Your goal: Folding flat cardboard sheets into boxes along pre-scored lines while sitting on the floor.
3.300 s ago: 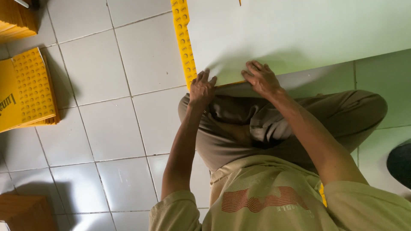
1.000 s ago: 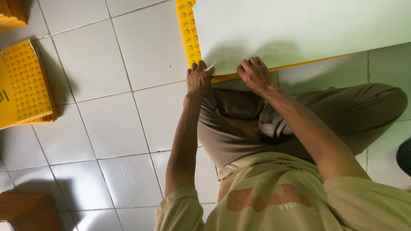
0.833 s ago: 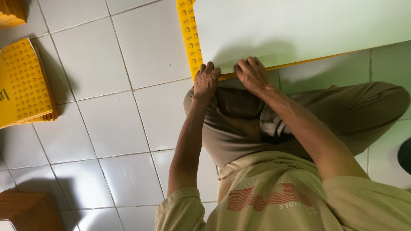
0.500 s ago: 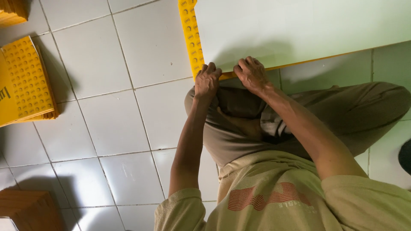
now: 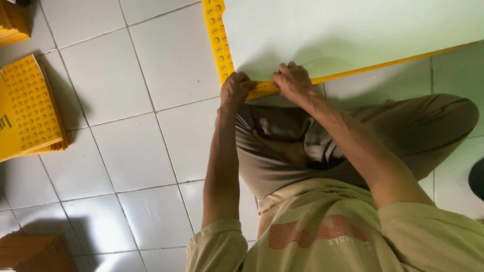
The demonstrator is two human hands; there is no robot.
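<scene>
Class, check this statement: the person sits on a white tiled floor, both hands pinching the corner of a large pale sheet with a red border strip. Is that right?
Not quite. The head view shows that the border strip is yellow, not red. The rest holds: the left hand and right hand both grip the corner of the pale sheet, above the white tiled floor.

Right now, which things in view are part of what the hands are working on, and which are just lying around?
In hand:
left hand and right hand, both on the corner of the yellow studded edge strip
pale green sheet that the strip borders

Lying about:
stack of yellow studded sheets on the tiled floor
brown box at the lower left
</scene>
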